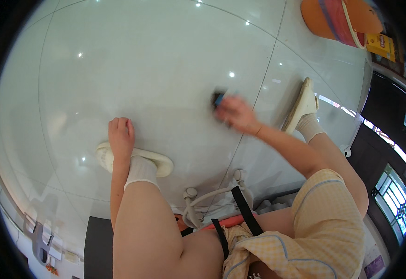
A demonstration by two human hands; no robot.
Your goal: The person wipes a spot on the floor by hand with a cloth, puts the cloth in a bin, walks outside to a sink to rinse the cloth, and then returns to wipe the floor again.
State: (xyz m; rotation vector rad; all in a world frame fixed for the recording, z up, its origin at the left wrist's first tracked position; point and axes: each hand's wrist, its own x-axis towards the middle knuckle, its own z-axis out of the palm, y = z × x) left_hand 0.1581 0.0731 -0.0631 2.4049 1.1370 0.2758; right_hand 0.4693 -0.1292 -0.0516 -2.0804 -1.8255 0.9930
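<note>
My right hand (238,114) is closed round a small dark object with blue on it (218,100), blurred, above the glossy tiled floor (166,69). My left hand (121,137) hangs above a cream slipper (159,163) on my sock-clad left foot, its forearm beside my bare leg. Its fingers are curled together; whatever is in them, if anything, is hidden. The other cream slipper (300,104) is on my right foot, to the right of my right hand.
An orange bucket (326,21) and yellow package (382,46) stand at the upper right. A white wheeled metal frame (203,197) with black straps is beneath me. Dark panels (377,153) with windows line the right side; a dark grey surface (96,246) lies at lower left.
</note>
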